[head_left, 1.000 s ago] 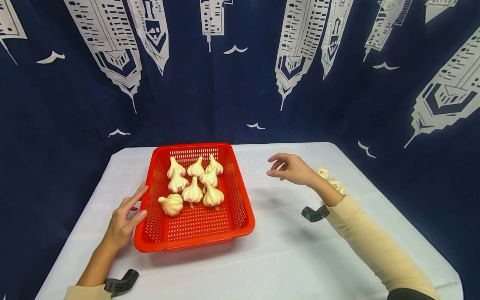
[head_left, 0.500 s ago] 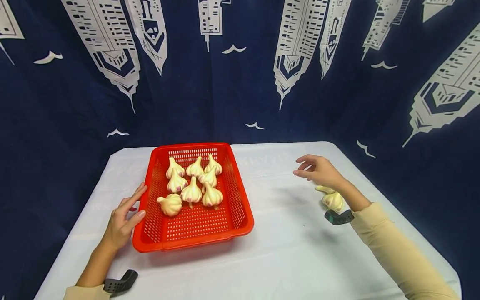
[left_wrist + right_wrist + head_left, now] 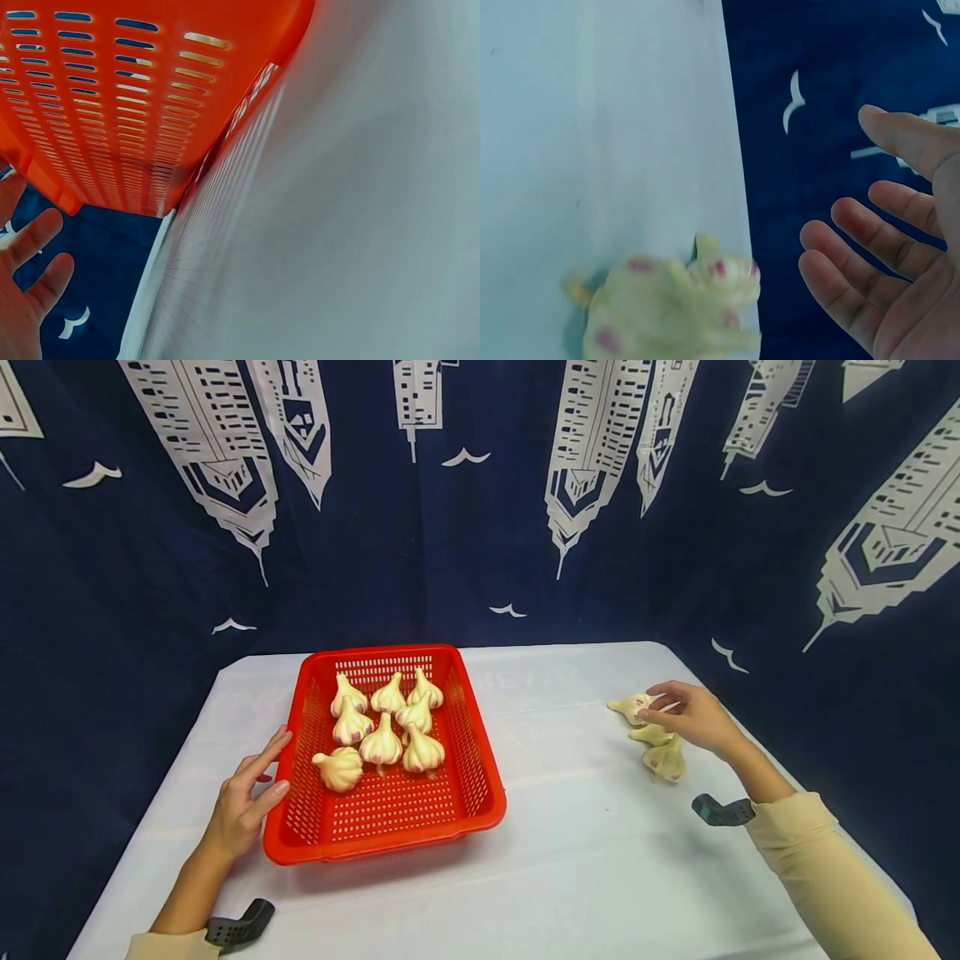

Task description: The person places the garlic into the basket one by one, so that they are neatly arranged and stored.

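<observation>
A red plastic basket (image 3: 390,847) with slotted walls holds several garlic bulbs (image 3: 382,746), most of them in its far half. Against the basket's left rim rests my left hand (image 3: 242,806), fingers spread and fairly straight; the left wrist view shows its fingertips by the slotted wall (image 3: 112,112). My right hand (image 3: 693,717) hovers at the right of the table over a small group of loose garlic bulbs (image 3: 664,762), partly covering the farthest bulb (image 3: 630,706). In the right wrist view its fingers are relaxed and apart, holding nothing, with blurred garlic (image 3: 667,307) lying to their left.
A white cloth covers the table (image 3: 555,860). Behind it hangs a dark blue curtain (image 3: 420,560) printed with white buildings and birds. Each wrist wears a black strap, such as the right one (image 3: 722,811).
My right hand has moved right and a little toward me, from beside the basket to the loose garlic bulbs, uncovering more of them. The left hand stays on the basket rim.
</observation>
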Demonstrator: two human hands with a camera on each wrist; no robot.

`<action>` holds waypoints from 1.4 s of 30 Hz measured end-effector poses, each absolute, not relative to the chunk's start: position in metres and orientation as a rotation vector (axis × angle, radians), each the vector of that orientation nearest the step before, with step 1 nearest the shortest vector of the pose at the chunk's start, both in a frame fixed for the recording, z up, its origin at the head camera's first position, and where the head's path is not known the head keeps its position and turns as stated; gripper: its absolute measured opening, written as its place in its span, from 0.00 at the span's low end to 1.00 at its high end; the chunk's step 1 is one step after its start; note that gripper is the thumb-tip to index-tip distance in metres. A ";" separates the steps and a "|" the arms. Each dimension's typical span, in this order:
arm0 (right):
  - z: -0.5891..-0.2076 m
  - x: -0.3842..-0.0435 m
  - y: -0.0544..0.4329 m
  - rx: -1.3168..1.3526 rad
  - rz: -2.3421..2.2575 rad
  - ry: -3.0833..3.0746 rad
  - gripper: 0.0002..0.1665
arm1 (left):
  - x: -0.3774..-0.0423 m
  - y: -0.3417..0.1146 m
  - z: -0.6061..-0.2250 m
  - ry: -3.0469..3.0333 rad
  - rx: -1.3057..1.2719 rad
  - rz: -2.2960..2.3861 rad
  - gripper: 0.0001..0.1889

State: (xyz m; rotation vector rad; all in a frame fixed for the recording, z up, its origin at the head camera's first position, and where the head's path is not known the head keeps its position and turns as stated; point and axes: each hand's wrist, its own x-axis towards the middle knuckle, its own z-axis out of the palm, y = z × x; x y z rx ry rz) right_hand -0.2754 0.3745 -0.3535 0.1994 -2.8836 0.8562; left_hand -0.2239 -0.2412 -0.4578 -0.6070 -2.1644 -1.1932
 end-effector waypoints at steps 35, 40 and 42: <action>-0.425 -0.240 0.411 -0.321 0.948 -2.870 0.53 | -0.222 -0.241 -0.457 -2.207 -0.559 -1.195 0.34; -0.429 -0.242 0.407 -0.324 0.932 -2.876 0.53 | -0.223 -0.241 -0.458 -2.210 -0.566 -1.187 0.34; -0.429 -0.242 0.407 -0.313 0.932 -2.879 0.52 | -0.223 -0.241 -0.459 -2.212 -0.561 -1.184 0.34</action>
